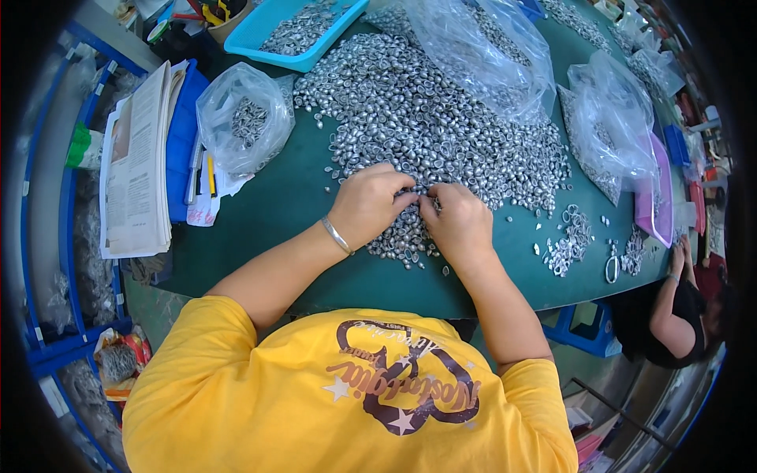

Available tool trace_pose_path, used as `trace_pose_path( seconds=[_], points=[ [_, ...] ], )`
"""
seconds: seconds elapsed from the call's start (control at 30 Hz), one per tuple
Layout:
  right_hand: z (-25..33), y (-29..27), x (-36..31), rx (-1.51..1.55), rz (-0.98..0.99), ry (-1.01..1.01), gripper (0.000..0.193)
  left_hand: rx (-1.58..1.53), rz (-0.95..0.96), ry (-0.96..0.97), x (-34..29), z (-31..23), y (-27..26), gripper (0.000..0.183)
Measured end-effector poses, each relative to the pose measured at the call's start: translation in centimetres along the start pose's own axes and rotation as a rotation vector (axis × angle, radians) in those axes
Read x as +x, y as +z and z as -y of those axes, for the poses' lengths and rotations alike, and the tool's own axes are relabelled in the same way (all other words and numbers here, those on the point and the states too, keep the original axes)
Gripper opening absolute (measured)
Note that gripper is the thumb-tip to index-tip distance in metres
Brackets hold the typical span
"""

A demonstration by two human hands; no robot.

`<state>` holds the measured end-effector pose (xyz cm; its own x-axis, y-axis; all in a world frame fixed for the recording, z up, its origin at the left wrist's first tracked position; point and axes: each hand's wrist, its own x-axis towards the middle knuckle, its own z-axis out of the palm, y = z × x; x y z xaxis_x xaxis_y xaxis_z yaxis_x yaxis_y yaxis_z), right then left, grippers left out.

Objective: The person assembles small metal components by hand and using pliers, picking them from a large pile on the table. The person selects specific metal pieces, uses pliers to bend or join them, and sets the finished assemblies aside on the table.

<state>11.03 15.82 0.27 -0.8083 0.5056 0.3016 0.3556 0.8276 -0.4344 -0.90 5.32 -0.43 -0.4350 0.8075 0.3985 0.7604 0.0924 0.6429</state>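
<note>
A broad heap of small silvery metal pieces [441, 110], rounded and ring-like, covers the middle of the green table [260, 260]. At the heap's near edge my left hand [368, 201], below a silver bangle, has its thumb and fingers pinched together. My right hand [460, 221] faces it from the right, its fingers also drawn in. The fingertips of both hands nearly meet over the pieces. Whatever they pinch is too small and too covered to make out. More of the silvery pieces lie just below and between my hands.
A turquoise tray [300, 59] and clear plastic bags [244, 118] of pieces surround the heap. Newspapers [142, 162] stand at the left. Toward the right are a small loose pile [572, 244], a pink basket [657, 189], another person's arm [670, 307] and a blue stool [587, 331].
</note>
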Motion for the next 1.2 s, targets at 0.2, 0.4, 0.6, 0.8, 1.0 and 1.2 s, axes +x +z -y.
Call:
trace_pose_path(
  seconds=[0.2,0.4,0.6,0.8,1.0,1.2],
  points=[
    [-0.4,0.2,-0.1,-0.007,-0.011,-0.010,0.015,0.087,0.024,0.022,-0.1,-0.4,0.2,0.015],
    [-0.2,0.4,-0.2,-0.036,-0.004,-0.007,0.015,0.080,0.020,0.046,-0.2,-0.3,0.4,0.016],
    [-1.2,0.4,-0.4,0.239,-0.032,-0.041,0.012,0.054,0.019,0.023,-0.5,-0.3,-0.2,0.015],
    [-0.9,-1.2,-1.1,0.589,0.054,0.044,0.010,0.081,0.042,0.018,-0.6,-0.2,0.0,0.013],
    [-3.6,-1.8,-2.2,1.922,0.307,0.573,0.014,-0.093,0.028,-0.051,-0.3,-0.7,-0.1,0.008],
    [-2.9,-2.0,-1.0,1.153,0.207,0.562,0.014,-0.849,0.108,-0.635,-1.3,-1.1,-1.5,0.008]
  ],
)
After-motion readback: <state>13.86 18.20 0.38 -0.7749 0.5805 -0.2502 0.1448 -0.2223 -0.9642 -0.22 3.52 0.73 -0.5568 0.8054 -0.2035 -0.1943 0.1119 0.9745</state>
